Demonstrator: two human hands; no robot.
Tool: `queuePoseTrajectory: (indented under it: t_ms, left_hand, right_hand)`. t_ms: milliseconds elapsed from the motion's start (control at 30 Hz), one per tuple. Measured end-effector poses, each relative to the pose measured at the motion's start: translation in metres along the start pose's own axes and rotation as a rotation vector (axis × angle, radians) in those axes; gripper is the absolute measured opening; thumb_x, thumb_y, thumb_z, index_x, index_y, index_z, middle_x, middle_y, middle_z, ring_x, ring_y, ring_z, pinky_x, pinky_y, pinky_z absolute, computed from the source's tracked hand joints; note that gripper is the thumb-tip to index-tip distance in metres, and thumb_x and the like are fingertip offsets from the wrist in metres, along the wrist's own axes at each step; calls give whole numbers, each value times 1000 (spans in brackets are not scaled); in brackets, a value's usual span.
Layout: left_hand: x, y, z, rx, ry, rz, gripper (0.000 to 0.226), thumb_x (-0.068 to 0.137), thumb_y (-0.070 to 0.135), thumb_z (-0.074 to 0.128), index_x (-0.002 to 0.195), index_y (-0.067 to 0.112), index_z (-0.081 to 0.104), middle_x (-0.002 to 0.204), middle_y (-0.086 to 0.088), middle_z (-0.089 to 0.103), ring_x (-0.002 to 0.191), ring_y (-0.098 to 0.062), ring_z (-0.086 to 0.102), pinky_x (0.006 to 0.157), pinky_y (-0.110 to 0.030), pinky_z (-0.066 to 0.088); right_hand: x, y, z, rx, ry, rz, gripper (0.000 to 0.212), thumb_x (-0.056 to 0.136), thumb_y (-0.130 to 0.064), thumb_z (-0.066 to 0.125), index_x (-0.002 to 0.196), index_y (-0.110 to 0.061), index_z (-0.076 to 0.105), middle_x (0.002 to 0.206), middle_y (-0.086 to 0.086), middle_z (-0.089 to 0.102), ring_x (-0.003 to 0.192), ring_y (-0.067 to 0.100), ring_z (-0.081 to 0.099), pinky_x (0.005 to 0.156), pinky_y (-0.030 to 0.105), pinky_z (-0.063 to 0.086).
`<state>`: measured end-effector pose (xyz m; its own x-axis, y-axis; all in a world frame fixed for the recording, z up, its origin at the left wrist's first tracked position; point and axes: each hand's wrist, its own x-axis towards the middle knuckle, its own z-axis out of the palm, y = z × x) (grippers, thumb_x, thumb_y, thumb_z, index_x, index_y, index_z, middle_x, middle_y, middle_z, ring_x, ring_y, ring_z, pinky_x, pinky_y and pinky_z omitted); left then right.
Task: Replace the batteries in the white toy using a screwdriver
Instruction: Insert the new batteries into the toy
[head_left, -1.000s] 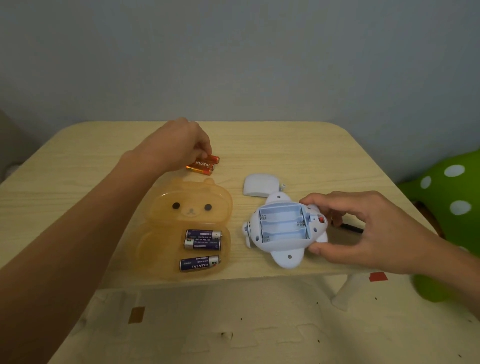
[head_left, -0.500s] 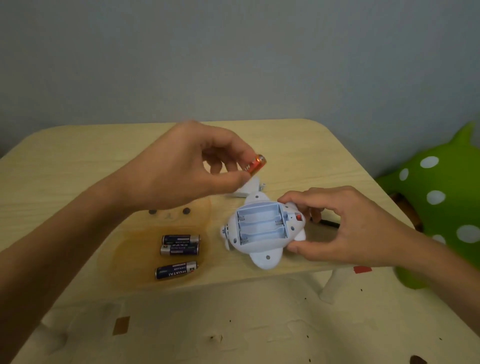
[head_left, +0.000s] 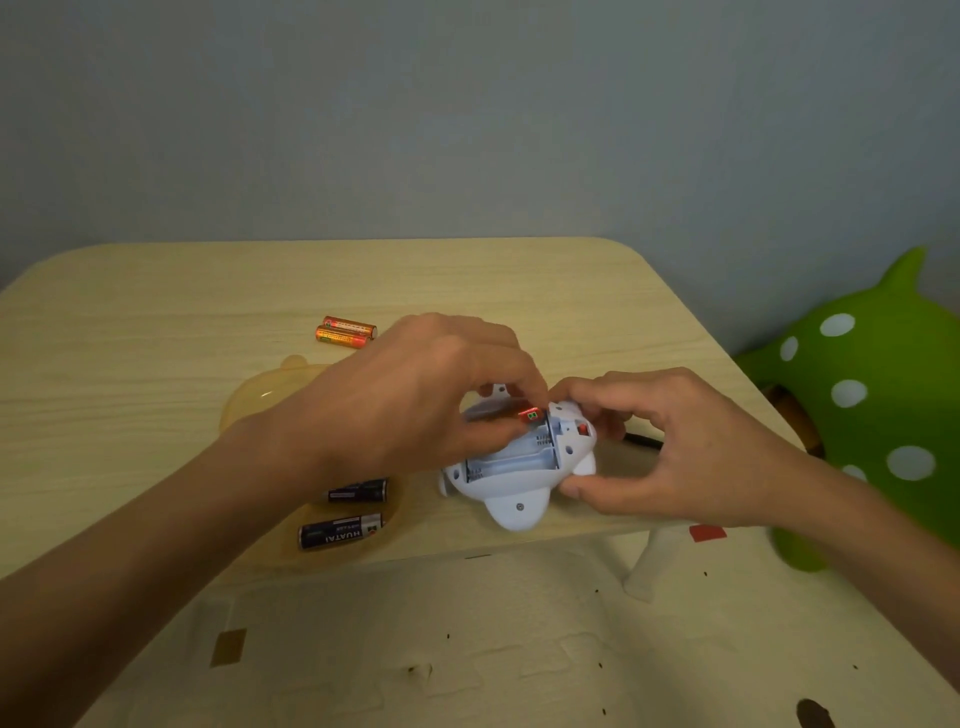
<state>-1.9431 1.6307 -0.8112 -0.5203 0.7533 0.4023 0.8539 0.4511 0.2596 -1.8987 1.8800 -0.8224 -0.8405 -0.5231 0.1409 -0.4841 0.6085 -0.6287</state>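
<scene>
Pale wooden table (head_left: 156, 415) against a plain grey wall, green spotted cushion (head_left: 872, 405) at three o'clock. From the head view: white toy (head_left: 519, 483) belly-up near the front edge, battery bay open, two nearer slots empty. Left hand (head_left: 415, 405), a second ago up at eleven o'clock among the orange batteries, now down over the toy, fingers pinched on one orange battery (head_left: 531, 415) entering the far slot. Two orange batteries (head_left: 345, 332) left at eleven o'clock. Right hand (head_left: 665, 447) closed around the toy's three o'clock side, steadying it. Dark batteries (head_left: 340, 531) in the amber tray (head_left: 260, 395) at eight o'clock. Refitting apparently just begun.
</scene>
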Motion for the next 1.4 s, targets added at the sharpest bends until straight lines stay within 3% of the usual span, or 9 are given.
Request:
queuePoseTrajectory:
  t_ms: [133, 267, 433, 533, 633, 800, 1033, 1267, 1400]
  left_hand:
    - [-2, -1, 3, 31, 5, 33, 19, 88, 24, 78, 107, 22, 80, 99, 5, 75, 83, -13, 69, 69, -39, 59]
    - [-6, -4, 3, 98, -37, 58, 14, 91, 30, 73, 97, 23, 84, 106, 3, 74, 83, -13, 67, 64, -41, 57]
    - [-6, -5, -1, 79, -47, 20, 12, 91, 30, 76, 98, 27, 85, 106, 6, 75, 86, -9, 66, 69, -34, 56]
    - [-1, -15, -17, -68, -19, -94, 14, 87, 31, 78, 100, 28, 85, 101, 12, 77, 84, -2, 69, 72, -19, 52]
    - [0, -60, -42, 59, -13, -240, 18, 86, 35, 74, 101, 29, 83, 103, 12, 77, 84, 2, 67, 72, -19, 48]
    - [-16, -123, -55, 332, -118, -505, 13, 88, 26, 80, 100, 31, 82, 106, 4, 78, 91, -14, 67, 86, -40, 55]
    - [-19, -140, -36, 334, -90, -555, 13, 88, 24, 80, 97, 34, 83, 104, 6, 79, 93, -16, 70, 86, -45, 58]
    - [-13, -152, -30, 287, -100, -614, 18, 87, 25, 81, 104, 31, 82, 101, 0, 80, 83, -16, 63, 75, -31, 46]
    - [-15, -154, -27, 243, -116, -634, 23, 86, 22, 83, 108, 29, 81, 95, 5, 79, 93, -15, 68, 82, -34, 52]
  right_hand:
    - [0, -1, 0, 14, -14, 13, 31, 82, -24, 85, 111, -28, 76, 87, -10, 70, 77, 11, 58, 72, 24, 51]
    - [-1, 0, 1, 18, -22, 33, 29, 84, -23, 84, 111, -24, 76, 91, -1, 73, 81, 20, 59, 76, 37, 52]
    - [0, -1, 1, 26, -15, 37, 28, 83, -23, 83, 111, -24, 76, 90, 0, 72, 79, 21, 58, 76, 43, 52]
    - [-1, -1, 1, 19, -13, 40, 28, 84, -23, 84, 111, -27, 77, 90, -3, 73, 79, 19, 58, 75, 41, 52]
    - [-1, -1, -1, -5, -20, 57, 32, 85, -27, 84, 115, -32, 76, 95, -7, 75, 83, 19, 61, 77, 38, 54]
    - [-2, -1, -1, -3, -20, 55, 32, 85, -26, 83, 116, -28, 76, 95, -4, 75, 83, 19, 60, 77, 40, 53]
    - [-2, 0, -1, 1, -16, 58, 32, 84, -22, 85, 115, -25, 76, 92, -3, 73, 80, 16, 58, 77, 37, 52]
    - [-3, -1, -1, 21, -10, 60, 33, 83, -19, 86, 114, -26, 77, 90, -9, 72, 78, 9, 57, 76, 30, 51]
    - [-3, 0, -1, 32, -19, 58, 32, 84, -19, 85, 114, -25, 77, 91, -10, 72, 78, 8, 57, 76, 30, 51]
